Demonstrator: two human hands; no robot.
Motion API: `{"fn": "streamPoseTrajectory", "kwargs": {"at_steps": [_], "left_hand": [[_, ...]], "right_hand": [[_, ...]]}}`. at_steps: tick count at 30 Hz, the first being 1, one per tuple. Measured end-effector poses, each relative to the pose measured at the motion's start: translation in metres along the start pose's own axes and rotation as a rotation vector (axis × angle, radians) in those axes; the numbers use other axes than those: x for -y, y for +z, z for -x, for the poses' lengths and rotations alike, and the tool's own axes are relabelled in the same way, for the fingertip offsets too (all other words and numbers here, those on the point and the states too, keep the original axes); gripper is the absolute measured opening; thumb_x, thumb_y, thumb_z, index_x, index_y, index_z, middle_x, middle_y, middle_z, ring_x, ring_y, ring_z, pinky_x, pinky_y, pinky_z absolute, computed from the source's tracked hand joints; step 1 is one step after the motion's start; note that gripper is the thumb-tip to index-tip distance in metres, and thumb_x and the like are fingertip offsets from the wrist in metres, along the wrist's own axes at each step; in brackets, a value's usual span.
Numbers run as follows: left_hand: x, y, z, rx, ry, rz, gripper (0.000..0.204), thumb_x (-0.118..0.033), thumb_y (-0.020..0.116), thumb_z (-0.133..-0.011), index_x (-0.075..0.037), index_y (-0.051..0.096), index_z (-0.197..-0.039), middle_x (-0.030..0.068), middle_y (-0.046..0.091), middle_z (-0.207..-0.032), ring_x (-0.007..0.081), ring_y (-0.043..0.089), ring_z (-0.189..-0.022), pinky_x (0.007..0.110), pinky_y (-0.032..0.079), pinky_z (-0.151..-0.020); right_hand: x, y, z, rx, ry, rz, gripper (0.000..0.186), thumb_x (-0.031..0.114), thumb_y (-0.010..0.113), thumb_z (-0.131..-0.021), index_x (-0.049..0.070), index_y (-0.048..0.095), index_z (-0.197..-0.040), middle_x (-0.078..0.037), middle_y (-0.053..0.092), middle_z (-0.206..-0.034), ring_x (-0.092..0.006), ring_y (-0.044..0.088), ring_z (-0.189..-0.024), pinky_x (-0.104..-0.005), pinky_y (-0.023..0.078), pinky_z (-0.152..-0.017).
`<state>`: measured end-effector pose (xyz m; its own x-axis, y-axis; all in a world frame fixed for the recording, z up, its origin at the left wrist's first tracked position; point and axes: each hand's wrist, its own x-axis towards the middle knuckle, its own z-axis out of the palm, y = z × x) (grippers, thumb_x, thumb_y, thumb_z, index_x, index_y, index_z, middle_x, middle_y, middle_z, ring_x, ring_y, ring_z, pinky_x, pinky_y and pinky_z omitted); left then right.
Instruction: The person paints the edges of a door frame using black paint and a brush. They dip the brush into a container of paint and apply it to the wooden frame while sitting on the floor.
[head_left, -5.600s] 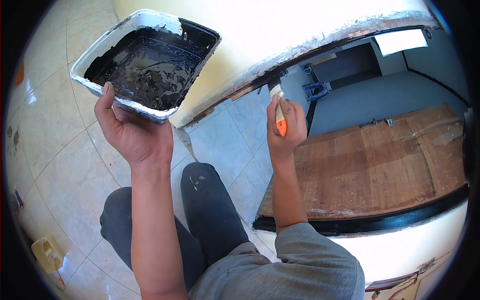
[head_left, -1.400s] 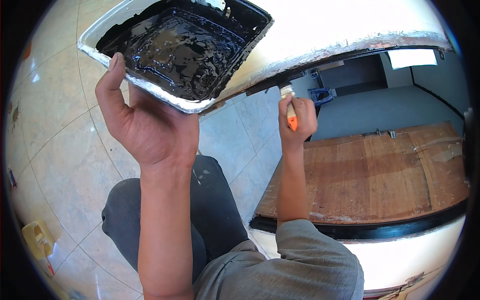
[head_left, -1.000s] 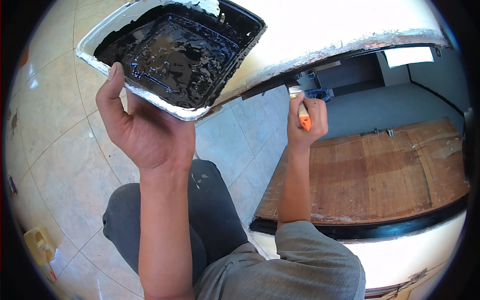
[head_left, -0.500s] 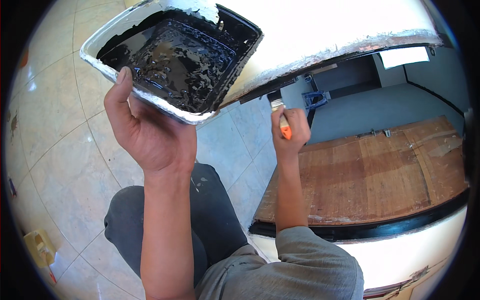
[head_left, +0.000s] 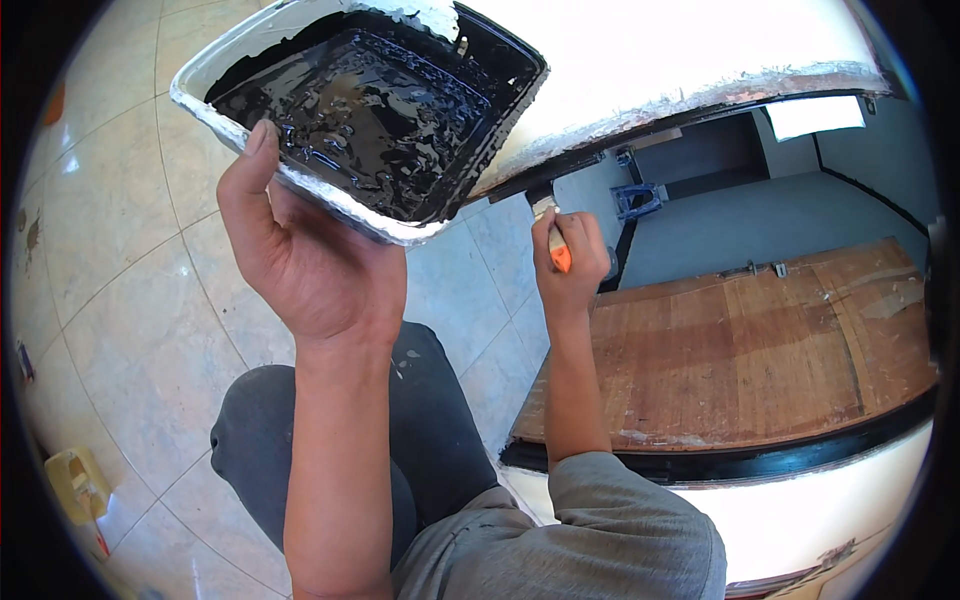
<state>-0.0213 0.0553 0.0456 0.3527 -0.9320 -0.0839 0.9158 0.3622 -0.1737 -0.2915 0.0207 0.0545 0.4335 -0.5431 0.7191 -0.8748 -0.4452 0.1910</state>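
My left hand [head_left: 325, 260] holds up a paint tub [head_left: 215, 118], its thumb over the near rim and the other fingers hidden underneath. Black paint [head_left: 370, 120] covers the inside of the tub, and white paint crusts its rim. Further right, my right hand [head_left: 575, 258] is closed around a paintbrush [head_left: 560, 255] with an orange-tipped handle. The brush's dark bristles point up at the black door frame [head_left: 560, 160] and seem to touch its lower edge. That frame runs along the bottom of a white wall [head_left: 640, 50].
A wooden door [head_left: 740, 350] with a metal bolt stands to the right, a black-painted frame strip [head_left: 720, 460] along its near side. Pale tiles [head_left: 130, 290] cover the floor. At the lower left sits a cut yellow container [head_left: 78, 485] with a brush in it. A blue object [head_left: 640, 200] lies beyond the doorway.
The paint tub and my left hand have shifted slightly right and down in view. My right hand has moved a little left with the paintbrush, along the frame.
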Motion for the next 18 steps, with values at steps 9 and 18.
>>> {"fn": "streamPoseTrajectory", "kwargs": {"at_steps": [9,18], "left_hand": [[0.002,0.001,0.003,-0.019,0.005,0.043,0.063,-0.043,0.068,-0.094,-0.004,0.056,-0.143,0.011,0.062,-0.14,0.0272,0.057,-0.133,0.046,0.042,-0.118],[0.001,0.001,0.004,-0.008,-0.047,0.083,0.059,-0.041,0.067,-0.095,-0.007,0.058,-0.142,0.0098,0.062,-0.142,0.0274,0.056,-0.134,0.046,0.04,-0.119]], "right_hand": [[0.008,0.052,0.05,0.012,-0.019,-0.002,0.015,-0.006,0.076,-0.084,-0.001,0.063,-0.084,-0.012,0.059,-0.081,-0.0292,0.06,-0.071,-0.0386,0.048,-0.056],[0.007,0.066,0.066,-0.015,-0.025,-0.048,0.018,-0.007,0.078,-0.082,-0.001,0.062,-0.084,-0.013,0.06,-0.083,-0.0303,0.061,-0.071,-0.039,0.049,-0.057]]}}
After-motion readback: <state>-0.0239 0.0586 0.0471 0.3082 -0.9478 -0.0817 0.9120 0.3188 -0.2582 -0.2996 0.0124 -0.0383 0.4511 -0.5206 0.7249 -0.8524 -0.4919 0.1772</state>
